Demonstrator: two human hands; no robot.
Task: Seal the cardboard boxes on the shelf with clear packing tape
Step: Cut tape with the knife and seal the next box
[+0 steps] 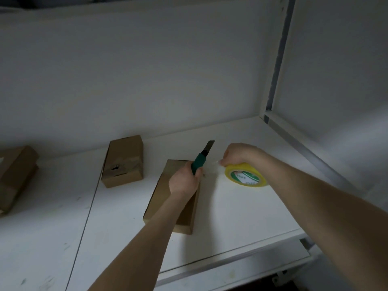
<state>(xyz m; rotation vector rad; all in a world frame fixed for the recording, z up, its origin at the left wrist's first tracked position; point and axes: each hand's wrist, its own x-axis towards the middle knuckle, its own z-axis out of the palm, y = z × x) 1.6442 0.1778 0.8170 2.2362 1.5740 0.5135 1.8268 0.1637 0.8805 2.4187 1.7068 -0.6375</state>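
Left hand (183,181) is gripping a knife (199,162) above the box (161,196), right hand (237,154) clutching the tape roll (245,176); pulling taut should give a clean cut.

We saw a knife (199,162) with a green handle and dark blade. The tape roll (245,176) was yellow, its label white and green. The near box (159,196), middle box (123,160) and left box (14,175) were plain brown, and the shelf (241,217) was white with faint dark scuffs.

Bare forearms (315,196), left grip (184,182), right grip (238,154)
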